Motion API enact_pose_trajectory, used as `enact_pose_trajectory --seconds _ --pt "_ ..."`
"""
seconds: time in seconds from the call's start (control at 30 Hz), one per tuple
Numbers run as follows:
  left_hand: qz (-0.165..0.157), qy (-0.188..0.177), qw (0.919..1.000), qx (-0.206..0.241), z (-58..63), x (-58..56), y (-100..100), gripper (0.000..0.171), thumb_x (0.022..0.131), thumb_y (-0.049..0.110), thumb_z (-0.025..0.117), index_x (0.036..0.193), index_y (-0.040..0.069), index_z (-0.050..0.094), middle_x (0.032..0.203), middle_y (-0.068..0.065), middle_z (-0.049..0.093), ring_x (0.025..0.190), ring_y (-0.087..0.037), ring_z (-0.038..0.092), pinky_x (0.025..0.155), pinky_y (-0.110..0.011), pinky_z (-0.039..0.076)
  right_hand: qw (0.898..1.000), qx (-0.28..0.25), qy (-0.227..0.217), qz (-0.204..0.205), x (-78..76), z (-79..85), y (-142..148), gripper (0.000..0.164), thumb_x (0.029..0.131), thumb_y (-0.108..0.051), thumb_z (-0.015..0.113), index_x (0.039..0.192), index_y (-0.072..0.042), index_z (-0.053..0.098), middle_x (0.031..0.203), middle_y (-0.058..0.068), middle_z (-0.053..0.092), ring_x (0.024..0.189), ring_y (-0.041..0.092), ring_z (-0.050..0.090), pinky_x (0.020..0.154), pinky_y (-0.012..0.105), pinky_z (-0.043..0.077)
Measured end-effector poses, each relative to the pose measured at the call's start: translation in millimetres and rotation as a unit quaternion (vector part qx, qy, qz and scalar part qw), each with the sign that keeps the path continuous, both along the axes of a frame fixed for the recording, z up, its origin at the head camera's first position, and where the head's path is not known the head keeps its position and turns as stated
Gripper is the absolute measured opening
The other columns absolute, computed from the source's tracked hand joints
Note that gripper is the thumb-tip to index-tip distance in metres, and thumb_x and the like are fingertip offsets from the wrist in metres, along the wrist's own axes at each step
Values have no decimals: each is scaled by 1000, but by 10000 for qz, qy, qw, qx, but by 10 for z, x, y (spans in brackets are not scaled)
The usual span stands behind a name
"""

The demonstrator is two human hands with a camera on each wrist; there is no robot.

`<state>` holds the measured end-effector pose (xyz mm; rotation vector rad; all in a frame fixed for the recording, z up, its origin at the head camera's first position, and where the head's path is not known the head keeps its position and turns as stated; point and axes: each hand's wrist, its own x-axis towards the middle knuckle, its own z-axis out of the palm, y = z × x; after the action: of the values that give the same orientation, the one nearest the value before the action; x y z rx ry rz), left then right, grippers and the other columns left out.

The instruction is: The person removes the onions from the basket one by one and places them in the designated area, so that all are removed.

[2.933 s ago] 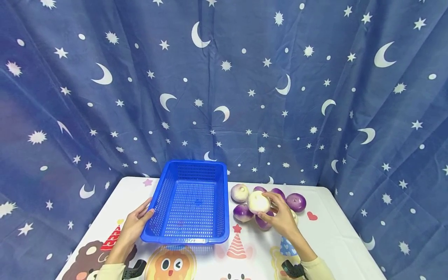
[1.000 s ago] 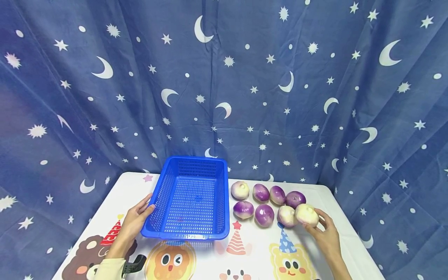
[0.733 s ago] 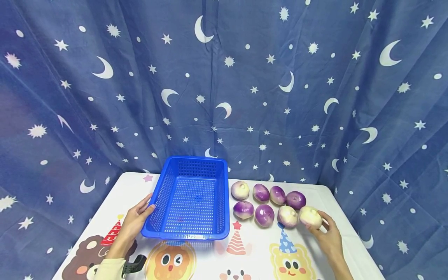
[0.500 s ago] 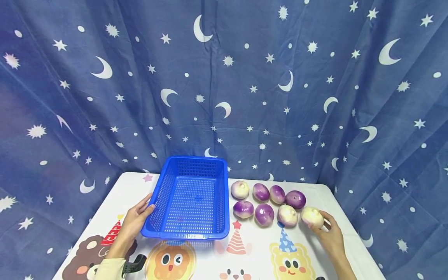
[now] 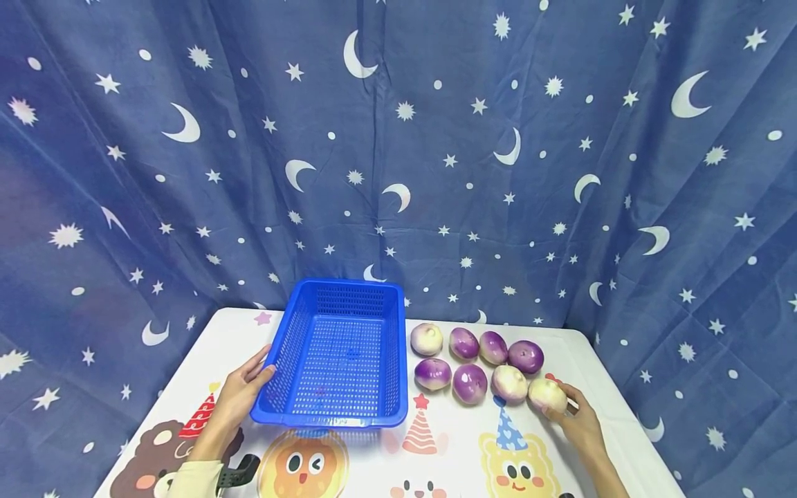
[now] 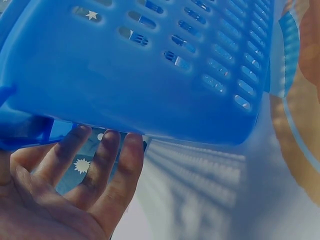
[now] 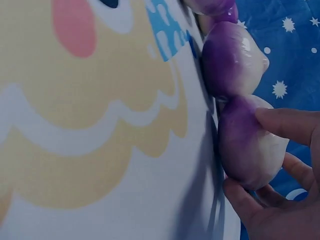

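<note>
My right hand (image 5: 580,422) holds a purple-and-white onion (image 5: 548,395) at the right end of the front row, its whitish end facing up. In the right wrist view, thumb and fingers pinch this onion (image 7: 252,145) from opposite sides. It lies against or very close to a neighbouring onion (image 5: 509,384). My left hand (image 5: 239,391) is at the left side of a blue perforated basket (image 5: 268,419). The thumb lies at the basket's rim; in the left wrist view, long fingers (image 6: 131,155) touch its side wall (image 6: 120,80). The basket has nothing inside.
Several more onions stand in two rows right of the basket, among them a whitish one (image 5: 427,339) and purple ones (image 5: 470,384). A cartoon-printed white cloth (image 5: 448,432) covers the table. Behind it hangs a blue curtain (image 5: 436,173) with moons and stars.
The right hand has moved from over the onion cluster to its right end; the onions now stand apart in two rows. Over the last half second the held onion shifted slightly left. Left hand stays.
</note>
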<state>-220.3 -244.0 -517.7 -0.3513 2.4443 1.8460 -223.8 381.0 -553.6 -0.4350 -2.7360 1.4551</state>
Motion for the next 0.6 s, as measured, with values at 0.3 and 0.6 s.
enact_pose_trajectory --seconds 0.3,0.6 --pt "-14 48 10000 19 3 -25 -24 64 100 37 56 156 24 29 154 -18 37 143 -41 37 118 -59 25 9999 -64 -30 122 -24 -22 1 86 86 -21 74 154 -5 23 159 26 23 139 51 35 111 55 38" --pt "8 75 10000 19 -4 -26 -44 63 100 40 55 156 23 30 153 -19 39 140 -41 42 116 -57 30 10000 -3 -37 -65 3 53 -29 83 88 -24 72 153 -5 24 160 28 19 144 49 27 115 59 29"
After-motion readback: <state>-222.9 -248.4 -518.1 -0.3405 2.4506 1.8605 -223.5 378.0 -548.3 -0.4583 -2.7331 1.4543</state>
